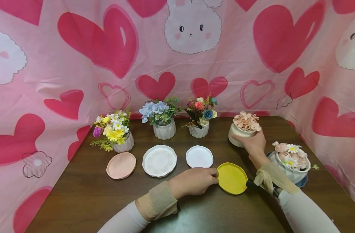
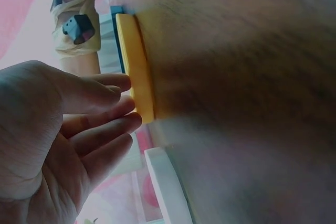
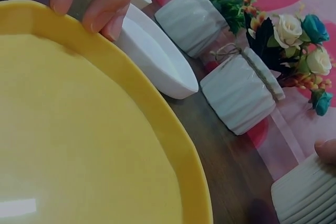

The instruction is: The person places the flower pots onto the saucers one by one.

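My left hand (image 1: 195,182) reaches to the left edge of a yellow saucer (image 1: 232,178) on the table. Its fingertips (image 3: 97,20) touch the saucer's outer rim, and its fingers are only loosely bent in the left wrist view. Toward the back right, my right hand (image 1: 255,143) grips a cream ribbed flowerpot (image 1: 235,136) of pale pink flowers (image 1: 246,121). The thumb lies across the pot's front; the other fingers are mostly hidden behind it. In the right wrist view only the thumb (image 3: 326,151) and part of the pot show.
White pots of blue flowers (image 1: 160,111), mixed roses (image 1: 201,111) and yellow daisies (image 1: 114,129) line the back. Before them lie a pink saucer (image 1: 121,165), a large white saucer (image 1: 159,160) and a small white saucer (image 1: 199,157). Beside my right forearm, another flowerpot (image 1: 291,171) stands on a blue saucer (image 1: 303,182).
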`<state>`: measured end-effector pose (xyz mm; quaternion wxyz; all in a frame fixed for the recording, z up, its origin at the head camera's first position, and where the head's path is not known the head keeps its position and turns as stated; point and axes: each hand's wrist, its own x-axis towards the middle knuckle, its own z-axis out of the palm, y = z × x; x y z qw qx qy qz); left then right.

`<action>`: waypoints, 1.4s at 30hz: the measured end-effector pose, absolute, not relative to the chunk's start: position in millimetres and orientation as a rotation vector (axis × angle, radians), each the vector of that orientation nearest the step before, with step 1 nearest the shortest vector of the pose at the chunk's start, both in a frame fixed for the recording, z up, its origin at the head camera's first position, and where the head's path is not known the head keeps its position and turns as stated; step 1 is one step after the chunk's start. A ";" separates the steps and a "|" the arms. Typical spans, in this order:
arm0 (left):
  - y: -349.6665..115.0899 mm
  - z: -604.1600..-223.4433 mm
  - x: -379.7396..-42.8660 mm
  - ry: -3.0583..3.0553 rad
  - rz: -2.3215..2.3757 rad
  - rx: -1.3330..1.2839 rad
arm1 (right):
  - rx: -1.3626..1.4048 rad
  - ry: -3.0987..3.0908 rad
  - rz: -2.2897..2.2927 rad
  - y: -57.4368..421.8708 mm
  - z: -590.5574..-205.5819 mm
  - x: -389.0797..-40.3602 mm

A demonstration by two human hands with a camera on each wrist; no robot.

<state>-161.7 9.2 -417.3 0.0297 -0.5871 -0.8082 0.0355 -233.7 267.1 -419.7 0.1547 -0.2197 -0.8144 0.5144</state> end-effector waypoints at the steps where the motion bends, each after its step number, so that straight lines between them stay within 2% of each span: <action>1: 9.2 -417.4 -161.7 -2.493 0.109 -1.810 | -0.625 -2.332 1.474 267.1 -419.4 -233.4; 42: 8.7 -417.5 -162.3 -2.513 0.084 -1.817 | -0.620 -2.378 1.512 266.0 -415.2 -222.7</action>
